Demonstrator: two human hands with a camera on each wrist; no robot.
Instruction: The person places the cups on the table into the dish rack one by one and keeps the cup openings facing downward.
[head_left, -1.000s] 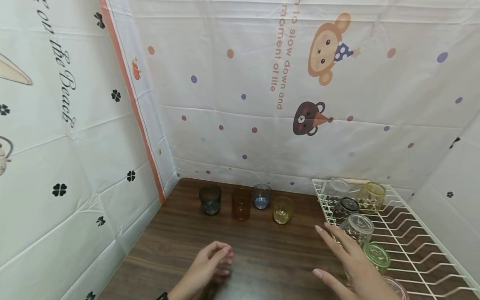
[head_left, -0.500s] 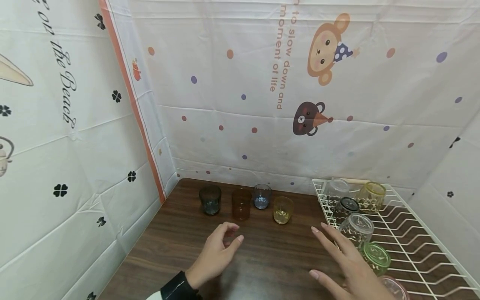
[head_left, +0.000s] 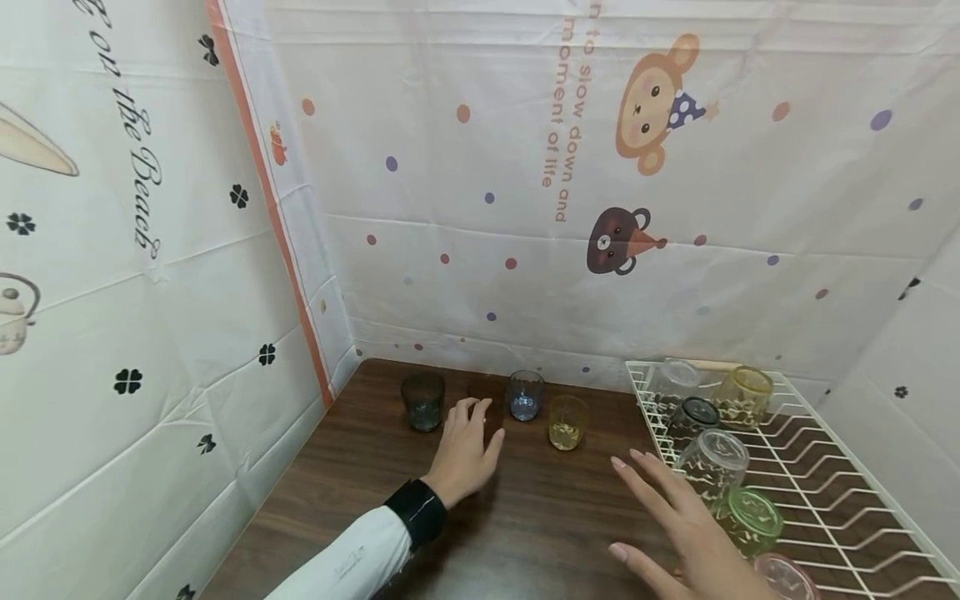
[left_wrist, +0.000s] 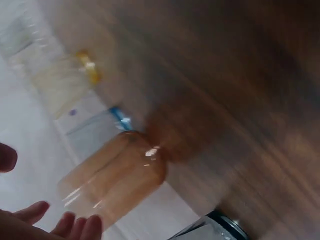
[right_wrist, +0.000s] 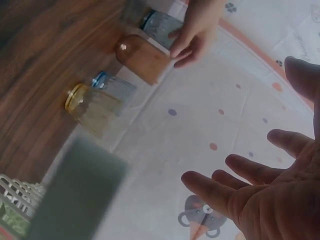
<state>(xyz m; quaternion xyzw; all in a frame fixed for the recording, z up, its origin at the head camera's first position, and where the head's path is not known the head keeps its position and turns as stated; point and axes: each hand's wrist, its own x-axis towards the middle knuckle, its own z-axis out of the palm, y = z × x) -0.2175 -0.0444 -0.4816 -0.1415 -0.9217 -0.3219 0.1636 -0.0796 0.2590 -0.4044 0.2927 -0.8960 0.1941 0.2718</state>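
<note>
Four small glasses stand in a row at the back of the wooden table (head_left: 540,517): dark grey (head_left: 423,401), brown (right_wrist: 142,60), blue (head_left: 525,395) and yellow (head_left: 566,422). My left hand (head_left: 467,442), in a white sleeve with a black cuff, is stretched out to the brown glass and covers most of it in the head view. In the left wrist view the brown glass (left_wrist: 120,175) lies just off my fingertips (left_wrist: 67,225), with no grip showing. My right hand (head_left: 675,517) hovers with fingers spread at the left edge of the wire rack (head_left: 840,483) and holds nothing.
The white rack on the right carries several upturned glasses, among them clear (head_left: 712,462), green (head_left: 750,518), dark (head_left: 693,414) and yellow (head_left: 742,396). Printed white sheets close off the back and both sides. Bare wood lies between my hands.
My left hand has moved forward from the table's middle to the brown glass, and its sleeve has come into view. My right hand has hardly shifted.
</note>
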